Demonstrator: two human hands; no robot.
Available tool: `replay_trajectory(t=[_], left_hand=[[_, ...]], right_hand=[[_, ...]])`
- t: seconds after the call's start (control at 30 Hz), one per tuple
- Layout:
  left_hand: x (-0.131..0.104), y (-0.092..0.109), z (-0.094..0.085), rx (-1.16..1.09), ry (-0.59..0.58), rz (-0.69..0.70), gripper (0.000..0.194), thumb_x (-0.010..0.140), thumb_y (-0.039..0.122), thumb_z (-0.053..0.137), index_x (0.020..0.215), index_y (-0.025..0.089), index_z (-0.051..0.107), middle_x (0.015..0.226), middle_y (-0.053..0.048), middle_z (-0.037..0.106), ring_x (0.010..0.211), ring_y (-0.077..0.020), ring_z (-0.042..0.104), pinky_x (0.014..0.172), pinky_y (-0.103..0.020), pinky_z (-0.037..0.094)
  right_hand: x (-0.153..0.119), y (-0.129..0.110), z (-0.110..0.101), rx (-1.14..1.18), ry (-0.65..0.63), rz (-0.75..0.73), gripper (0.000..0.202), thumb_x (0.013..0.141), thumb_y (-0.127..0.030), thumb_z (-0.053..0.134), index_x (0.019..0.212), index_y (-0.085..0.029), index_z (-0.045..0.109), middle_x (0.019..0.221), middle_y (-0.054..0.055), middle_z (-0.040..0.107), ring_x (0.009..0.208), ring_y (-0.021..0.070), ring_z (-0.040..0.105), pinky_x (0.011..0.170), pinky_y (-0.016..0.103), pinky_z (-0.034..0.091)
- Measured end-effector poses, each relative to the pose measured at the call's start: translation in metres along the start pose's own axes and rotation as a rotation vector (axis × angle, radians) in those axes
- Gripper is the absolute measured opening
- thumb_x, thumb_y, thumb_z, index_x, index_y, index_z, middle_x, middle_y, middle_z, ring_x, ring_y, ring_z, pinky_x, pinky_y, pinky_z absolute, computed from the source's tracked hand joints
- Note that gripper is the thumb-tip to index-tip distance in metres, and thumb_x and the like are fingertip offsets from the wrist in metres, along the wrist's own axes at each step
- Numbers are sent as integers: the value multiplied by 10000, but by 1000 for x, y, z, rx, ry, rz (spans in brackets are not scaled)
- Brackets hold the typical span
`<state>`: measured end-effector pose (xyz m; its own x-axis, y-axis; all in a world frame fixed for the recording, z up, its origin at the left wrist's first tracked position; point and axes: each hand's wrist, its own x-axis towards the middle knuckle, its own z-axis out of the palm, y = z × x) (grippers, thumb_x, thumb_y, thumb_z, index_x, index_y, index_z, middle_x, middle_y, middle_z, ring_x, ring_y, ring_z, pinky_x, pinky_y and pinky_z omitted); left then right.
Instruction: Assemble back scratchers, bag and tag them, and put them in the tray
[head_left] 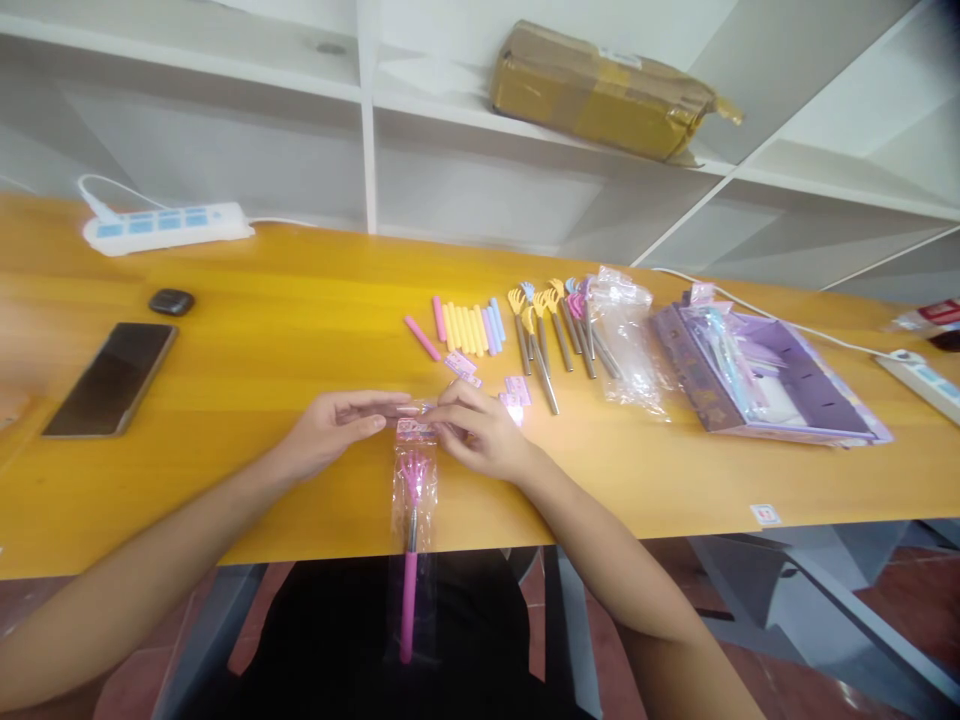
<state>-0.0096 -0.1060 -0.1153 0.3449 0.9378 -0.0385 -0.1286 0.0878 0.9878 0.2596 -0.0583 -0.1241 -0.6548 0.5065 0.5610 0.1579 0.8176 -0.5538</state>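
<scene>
A pink back scratcher (409, 590) with a metal shaft lies inside a clear plastic bag (426, 520), its claw end up under a printed header card (415, 430). The bag's lower part hangs past the table's front edge. My right hand (480, 430) pinches the bag's top edge, fingers bent. My left hand (341, 428) is at the same edge from the other side, fingers fairly straight and thumb close below, gripping the bag's top. Just beyond my hands lie small printed cards (463, 367) and several coloured handle tubes (466, 328).
Back scratchers without handle tubes (541, 330) lie right of the tubes, beside clear plastic bags (626, 335). Farther right stands a purple box (817, 385) with packed items. A phone (112, 380), a black case (172, 301) and a power strip (169, 230) are at left. Shelves rise behind.
</scene>
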Motion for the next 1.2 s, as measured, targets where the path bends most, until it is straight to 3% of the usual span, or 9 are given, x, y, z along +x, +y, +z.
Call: replay_trajectory(t=[1.1, 1.2], left_hand=[[-1, -2, 1, -17, -10, -32, 352, 931, 371, 794, 1265, 265, 808, 1322, -104, 796, 1282, -311, 725, 1220, -540, 469], [-1, -1, 0, -18, 7, -27, 344, 929, 363, 799, 1257, 261, 813, 1334, -106, 790, 1299, -311, 715, 1223, -529, 466]], right_hand=[[5, -7, -1, -23, -52, -19, 241, 1008, -109, 554, 1158, -225, 704, 1007, 58, 674, 807, 155, 636, 703, 306, 534], [4, -7, -1, 12, -11, 22, 222, 1027, -129, 552, 1164, -229, 696, 982, 44, 648, 749, 138, 593, 692, 299, 511]])
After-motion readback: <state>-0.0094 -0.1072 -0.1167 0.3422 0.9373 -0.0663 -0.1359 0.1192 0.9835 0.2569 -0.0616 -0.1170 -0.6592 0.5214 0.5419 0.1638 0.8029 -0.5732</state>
